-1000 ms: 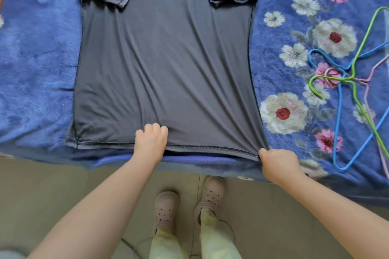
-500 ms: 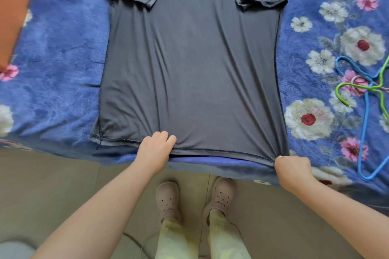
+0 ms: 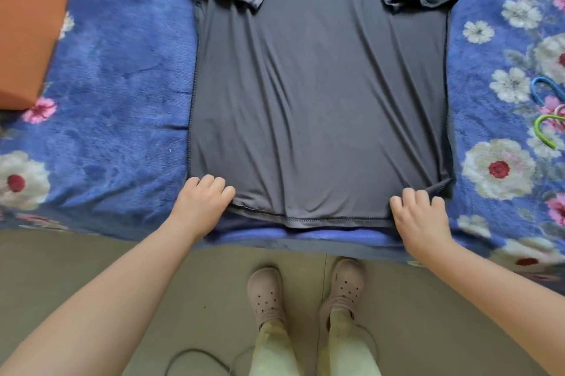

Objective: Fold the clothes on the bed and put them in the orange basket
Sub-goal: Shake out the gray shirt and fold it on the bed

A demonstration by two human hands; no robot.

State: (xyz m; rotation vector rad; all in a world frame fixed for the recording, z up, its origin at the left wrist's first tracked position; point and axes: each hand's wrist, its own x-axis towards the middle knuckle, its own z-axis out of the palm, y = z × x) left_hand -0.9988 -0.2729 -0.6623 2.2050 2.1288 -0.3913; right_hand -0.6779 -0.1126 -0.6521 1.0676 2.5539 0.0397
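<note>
A dark grey T-shirt (image 3: 318, 106) lies flat on the bed, both sleeves folded inward at the top and its hem at the near edge. My left hand (image 3: 201, 204) grips the hem at the bottom left corner with curled fingers. My right hand (image 3: 419, 216) pinches the hem near the bottom right corner, where a small flap of cloth is turned up. The orange basket (image 3: 30, 23) stands on the bed at the upper left, only partly in view.
A blue flowered blanket (image 3: 116, 75) covers the bed. Blue and green hangers (image 3: 544, 118) lie at the right edge. Below the bed edge are a tiled floor, my two feet in pale clogs (image 3: 266, 293) and a cable (image 3: 195, 357).
My left hand slid left along the hem from its middle to the left corner. My right hand's fingers now lie curled on top of the hem near the right corner. More of the basket shows.
</note>
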